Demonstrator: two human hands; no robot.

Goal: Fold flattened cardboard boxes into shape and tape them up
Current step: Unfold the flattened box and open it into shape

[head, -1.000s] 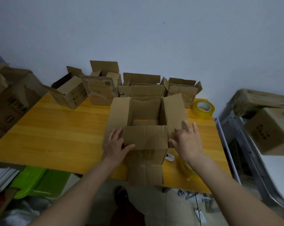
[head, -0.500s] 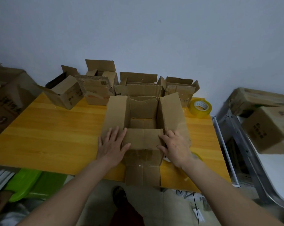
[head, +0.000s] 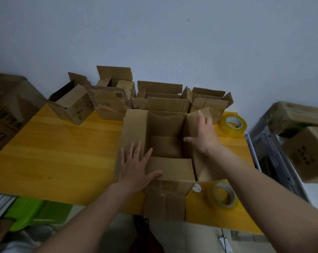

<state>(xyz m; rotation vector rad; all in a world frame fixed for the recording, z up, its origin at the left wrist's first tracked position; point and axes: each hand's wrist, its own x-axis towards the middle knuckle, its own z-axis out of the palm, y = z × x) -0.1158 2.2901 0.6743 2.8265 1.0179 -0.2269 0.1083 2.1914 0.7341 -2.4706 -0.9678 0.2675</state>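
Both hands are on the open cardboard box (head: pixel 165 143) at the near middle of the yellow tabletop (head: pixel 59 152). Left hand (head: pixel 134 167) lies flat with straight, spread fingers on the box's left flap, the thumb reaching onto the near flap, gripping nothing. Right hand (head: pixel 204 132) is up at the right flap, fingers stretched along its outer face and the thumb hooked over the edge toward the inside, so it holds that flap between thumb and fingers. The box stands upright with its mouth open; its far flap stands up, the left flap leans outward, and the near flap is folded down level. A lower flap hangs past the near edge of the tabletop.

Behind it, against the pale wall, a row of assembled boxes (head: pixel 109 105) sits with flaps open. One roll of clear tape (head: pixel 233 125) stands at the far right corner, just beside the row. A second tape roll (head: pixel 224 194) lies near the front right, just beside the box's near corner. More cartons are stacked off the tabletop to the left (head: pixel 6 110) and right (head: pixel 304 136).
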